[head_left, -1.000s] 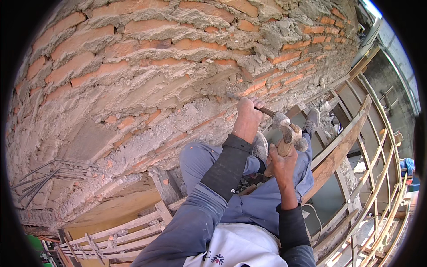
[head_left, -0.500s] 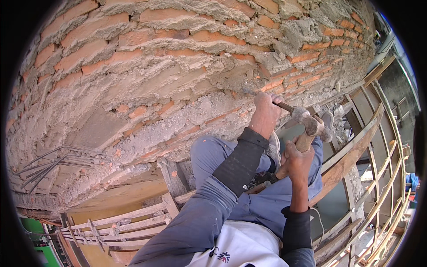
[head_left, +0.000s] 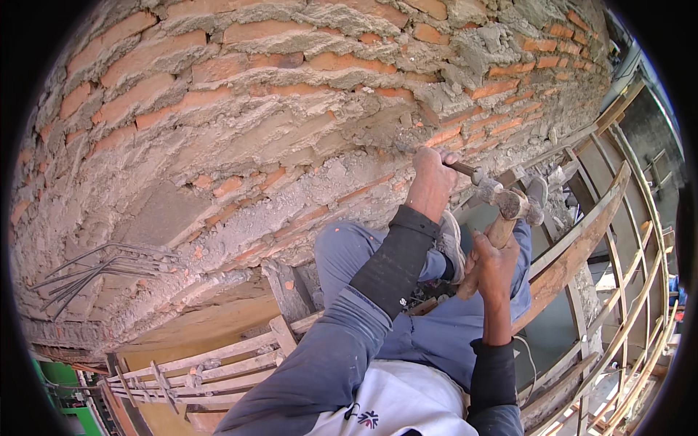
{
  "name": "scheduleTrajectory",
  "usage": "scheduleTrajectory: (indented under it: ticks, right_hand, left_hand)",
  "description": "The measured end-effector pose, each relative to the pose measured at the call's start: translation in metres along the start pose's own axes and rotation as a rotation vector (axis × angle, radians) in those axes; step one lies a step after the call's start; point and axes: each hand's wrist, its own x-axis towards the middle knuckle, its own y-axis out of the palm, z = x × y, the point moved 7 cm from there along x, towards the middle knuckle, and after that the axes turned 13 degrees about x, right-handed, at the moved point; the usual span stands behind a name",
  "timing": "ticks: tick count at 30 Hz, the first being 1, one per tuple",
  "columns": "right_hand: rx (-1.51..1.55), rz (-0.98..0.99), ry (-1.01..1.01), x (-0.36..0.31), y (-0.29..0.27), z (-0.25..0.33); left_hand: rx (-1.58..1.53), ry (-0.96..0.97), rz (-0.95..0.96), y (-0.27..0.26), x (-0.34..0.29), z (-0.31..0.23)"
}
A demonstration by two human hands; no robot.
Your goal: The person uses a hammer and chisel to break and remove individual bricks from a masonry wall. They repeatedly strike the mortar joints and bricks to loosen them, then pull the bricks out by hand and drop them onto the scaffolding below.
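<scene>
My left hand (head_left: 432, 178) is wrapped round a steel chisel (head_left: 462, 168), whose far tip rests against the rough mortar of the brick wall (head_left: 291, 138). Its struck end points right, toward the head of a hammer (head_left: 512, 205). Between the hammer's face and the chisel there seems to be a small gap. My right hand (head_left: 496, 265) grips the hammer by its thick wooden handle, low in front of my bent knees. Where the chisel passes through my left fist, its shaft is hidden.
Bent steel rods (head_left: 94, 269) stick out of the wall at left. Wooden slats (head_left: 211, 370) run below it, with a heavy plank (head_left: 574, 254) and thin poles (head_left: 640, 291) at right. My shoe (head_left: 451, 247) is near the wall's ledge. Rubble lies along the ledge.
The hammer head has drawn back slightly to the right from the chisel's end, baring it. My right hand has shifted a little right and down; my left hand has hardly moved.
</scene>
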Motion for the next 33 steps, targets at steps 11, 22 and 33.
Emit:
scheduleTrajectory:
  ticks: [11, 22, 33]
  right_hand:
    - [0.473, -0.174, -0.625, -0.01, -0.044, 0.096]
    - [0.762, -0.145, -0.66, -0.007, -0.064, 0.111]
    - [0.544, -0.192, -0.535, 0.0, -0.068, 0.101]
  left_hand:
    - [-0.055, 0.022, 0.039, 0.002, 0.006, 0.0]
    - [-0.052, 0.023, 0.025, 0.002, 0.011, -0.001]
    - [-0.098, -0.019, -0.084, 0.0, 0.006, 0.0]
